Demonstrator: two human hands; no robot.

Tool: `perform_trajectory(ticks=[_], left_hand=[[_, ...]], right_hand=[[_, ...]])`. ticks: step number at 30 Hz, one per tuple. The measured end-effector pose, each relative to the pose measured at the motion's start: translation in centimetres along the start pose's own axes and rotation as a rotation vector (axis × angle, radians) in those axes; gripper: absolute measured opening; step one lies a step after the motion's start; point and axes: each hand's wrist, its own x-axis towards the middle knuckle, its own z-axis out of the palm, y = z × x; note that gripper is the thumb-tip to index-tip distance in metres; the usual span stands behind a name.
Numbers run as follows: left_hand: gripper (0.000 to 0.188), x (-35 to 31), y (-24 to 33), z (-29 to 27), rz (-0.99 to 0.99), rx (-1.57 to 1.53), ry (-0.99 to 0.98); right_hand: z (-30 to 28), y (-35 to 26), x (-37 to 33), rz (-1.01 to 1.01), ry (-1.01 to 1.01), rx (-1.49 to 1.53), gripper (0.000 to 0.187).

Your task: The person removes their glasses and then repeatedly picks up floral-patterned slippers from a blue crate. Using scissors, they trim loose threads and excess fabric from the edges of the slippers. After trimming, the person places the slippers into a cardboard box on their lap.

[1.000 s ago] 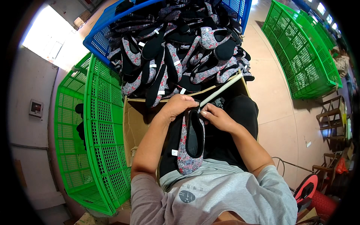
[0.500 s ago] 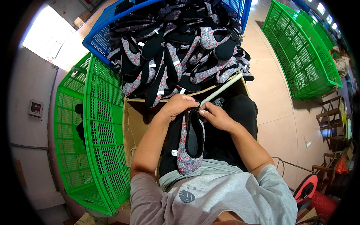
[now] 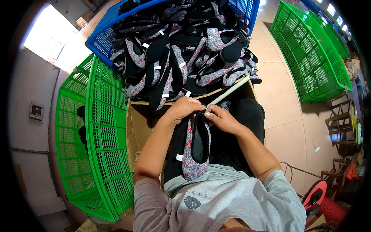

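A slipper in grey, red and white pattern with black lining hangs toe-down over my lap, a small white tag at its left side. Its black heel end is pinched between both hands. My left hand is closed on the heel edge from the left, thumb and forefinger together. From the right, my right hand grips the same heel edge, closed too. Just beyond my fingers a pale rod slants up to the right over a cardboard box. The fingertips partly hide the heel.
A heap of similar slippers fills a blue crate in front of me. Green crates stand close on the left, another green crate at the far right. A wooden stool and a red-and-black round object lie right.
Almost nothing differs. Both hands keep their hold on the slipper's heel, with only a very slight shift of the fingers and the view.
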Motion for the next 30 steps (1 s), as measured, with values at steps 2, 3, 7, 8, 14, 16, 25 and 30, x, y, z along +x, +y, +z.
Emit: perform_trajectory(ticks=[2, 3, 7, 8, 14, 16, 25, 30], left_hand=[[0.013, 0.0, 0.0, 0.0, -0.002, 0.003, -0.002], [0.013, 0.1, 0.0, -0.1, -0.003, 0.001, -0.008], [0.014, 0.0, 0.0, -0.1, 0.000, 0.000, -0.014], [0.014, 0.0, 0.1, 0.0, 0.000, 0.008, -0.011], [0.014, -0.2, 0.3, 0.1, 0.001, 0.015, -0.002], [0.014, -0.2, 0.4, 0.2, -0.004, 0.014, 0.001], [0.014, -0.2, 0.5, 0.3, -0.006, 0.005, 0.003], [0.014, -0.3, 0.6, 0.3, -0.012, 0.004, 0.004]], right_hand=[[0.0, 0.0, 0.0, 0.003, -0.005, 0.029, 0.022], [0.1, 0.2, 0.1, -0.004, 0.000, 0.043, 0.023], [0.2, 0.5, 0.2, -0.005, -0.001, 0.110, 0.024], [0.2, 0.5, 0.2, 0.002, -0.014, 0.110, 0.024], [-0.1, -0.1, 0.2, 0.051, -0.054, 0.148, 0.022], [-0.2, -0.5, 0.1, 0.078, -0.067, 0.166, 0.022], [-0.4, -0.3, 0.4, 0.167, -0.089, 0.228, 0.023], [-0.5, -0.4, 0.4, 0.185, -0.094, 0.233, 0.024]])
